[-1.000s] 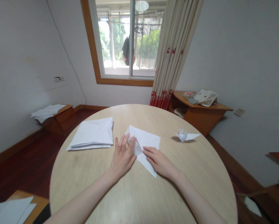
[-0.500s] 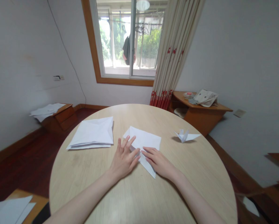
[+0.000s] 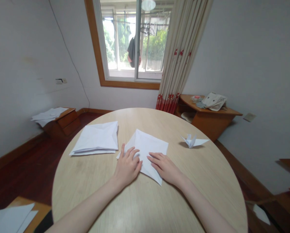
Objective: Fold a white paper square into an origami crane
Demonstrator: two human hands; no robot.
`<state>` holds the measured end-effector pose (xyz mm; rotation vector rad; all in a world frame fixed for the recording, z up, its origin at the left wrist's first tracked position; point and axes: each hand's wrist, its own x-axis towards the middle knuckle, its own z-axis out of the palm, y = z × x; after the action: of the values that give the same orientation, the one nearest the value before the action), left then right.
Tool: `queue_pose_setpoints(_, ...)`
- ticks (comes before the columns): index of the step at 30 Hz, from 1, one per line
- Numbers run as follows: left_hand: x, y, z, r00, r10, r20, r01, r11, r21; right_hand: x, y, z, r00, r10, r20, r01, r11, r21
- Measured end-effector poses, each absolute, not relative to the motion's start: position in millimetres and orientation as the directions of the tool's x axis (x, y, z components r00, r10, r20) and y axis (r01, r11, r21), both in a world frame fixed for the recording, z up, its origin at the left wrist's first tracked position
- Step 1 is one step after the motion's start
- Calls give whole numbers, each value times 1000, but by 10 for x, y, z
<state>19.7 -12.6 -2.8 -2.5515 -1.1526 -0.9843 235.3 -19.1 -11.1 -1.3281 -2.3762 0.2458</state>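
A white sheet of paper point(image 3: 151, 144) with crease lines lies in the middle of the round table, its corners pointing away, left and toward me. My left hand point(image 3: 128, 164) rests on its left part, fingers spread and covering some of the near left edge. On its right side lies my right hand point(image 3: 164, 166), fingers stretched out flat over the paper near the right edge. Both palms face down, and neither hand grips anything. Part of the paper's near edge is hidden under the hands.
A stack of folded white paper point(image 3: 96, 137) lies at the left of the round table point(image 3: 145, 207). A folded paper crane point(image 3: 190, 141) stands at the right. Behind are a wooden cabinet point(image 3: 208, 124) with a cloth bag point(image 3: 214, 101) and a curtain point(image 3: 181, 55).
The left part of the paper has opened out flat, and its left corner now shows beyond my left hand. That hand has shifted slightly left and lowered its fingers; my right hand stays nearly still.
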Motion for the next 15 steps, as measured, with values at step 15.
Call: queue_pose_setpoints(15, 176, -95, -111, 508, 764, 398, 744, -622, 244, 2338, -103, -183, -435, 833, 342, 759, 544, -357)
